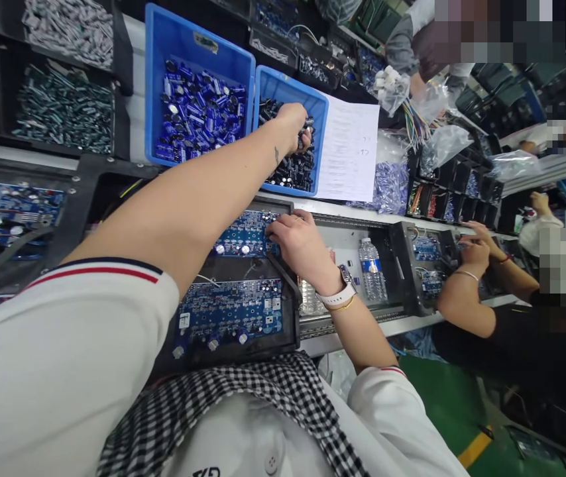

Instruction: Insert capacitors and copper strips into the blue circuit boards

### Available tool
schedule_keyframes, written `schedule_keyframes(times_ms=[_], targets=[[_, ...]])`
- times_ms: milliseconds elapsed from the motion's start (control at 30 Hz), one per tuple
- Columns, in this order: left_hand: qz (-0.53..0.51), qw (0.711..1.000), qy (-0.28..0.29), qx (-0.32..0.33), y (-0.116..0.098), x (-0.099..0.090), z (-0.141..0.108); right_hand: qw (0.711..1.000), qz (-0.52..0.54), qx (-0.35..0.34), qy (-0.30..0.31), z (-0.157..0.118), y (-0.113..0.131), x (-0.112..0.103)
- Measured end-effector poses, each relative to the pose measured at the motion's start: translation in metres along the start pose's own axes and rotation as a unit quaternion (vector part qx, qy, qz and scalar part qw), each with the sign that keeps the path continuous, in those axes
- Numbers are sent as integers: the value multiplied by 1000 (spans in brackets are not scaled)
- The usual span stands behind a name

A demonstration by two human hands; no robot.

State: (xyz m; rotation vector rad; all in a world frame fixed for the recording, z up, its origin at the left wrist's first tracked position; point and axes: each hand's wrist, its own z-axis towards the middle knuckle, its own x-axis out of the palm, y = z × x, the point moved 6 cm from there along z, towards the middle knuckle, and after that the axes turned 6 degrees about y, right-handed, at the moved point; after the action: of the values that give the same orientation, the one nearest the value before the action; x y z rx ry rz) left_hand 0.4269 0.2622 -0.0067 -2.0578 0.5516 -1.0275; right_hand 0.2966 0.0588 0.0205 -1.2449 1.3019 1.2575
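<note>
- Head view: a black carrier tray [283,331] is lying in front of the person, holding two blue circuit boards, the nearer board [230,310] and the farther board [246,233].
- A large blue bin [156,79] is sitting beyond the tray, filled with blue capacitors [198,112].
- A smaller blue bin [319,142] is standing just beside it on the right, holding black capacitors [293,169].
- A white sheet of paper [350,152] is leaning against the smaller bin's right side.
- A water bottle [371,270] is lying on the conveyor to the right of the tray.
- The left hand [293,126] is reaching across into the smaller blue bin, its fingers curling down among the black capacitors; whether they are actually pinching one cannot be told.
- The right hand [299,244] is resting at the right edge of the farther board, fingers bent and fingertips touching the board; whether they are gripping a part is hidden.
- A white watch [339,293] is sitting on the right wrist.
- A co-worker's hands [474,245] are working at another tray farther right.
</note>
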Motion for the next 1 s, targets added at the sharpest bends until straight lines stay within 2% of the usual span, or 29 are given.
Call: schedule_keyframes(times_ms=[133, 233, 300, 400, 500, 600, 667, 733, 800, 900, 1000], targets=[[-62, 998, -16, -25, 0, 7, -20, 1000, -10, -9, 5, 1, 2, -4], [-78, 997, 13, -21, -10, 15, -47, 1000, 0, -6, 11, 1, 1, -3], [-78, 996, 39, -15, -18, 18, -73, 1000, 9, -5, 6, 0, 1, -2], [-62, 996, 56, -19, -19, 13, -130, 1000, 7, -7, -7, -2, 3, -2], [-43, 995, 55, -70, 8, -1, -200, 999, -18, -32, -16, -2, 9, -5], [-52, 985, 7, -167, 58, -22, -265, 996, -25, -83, -11, -1, 14, -8], [-63, 976, -17, -209, 88, -33, -295, 995, -13, -104, -3, -4, 14, -9], [-82, 972, -32, -219, 108, -39, -312, 996, 12, -87, -16, -11, 12, -11], [-100, 971, -36, -215, 120, -41, -319, 997, 41, -35, -49, -25, 8, -16], [-119, 969, -24, -213, 128, -37, -319, 995, 60, 34, -65, -48, 13, -16], [-134, 970, -31, -201, 131, -34, -317, 995, 56, 57, -54, -61, 24, -8]])
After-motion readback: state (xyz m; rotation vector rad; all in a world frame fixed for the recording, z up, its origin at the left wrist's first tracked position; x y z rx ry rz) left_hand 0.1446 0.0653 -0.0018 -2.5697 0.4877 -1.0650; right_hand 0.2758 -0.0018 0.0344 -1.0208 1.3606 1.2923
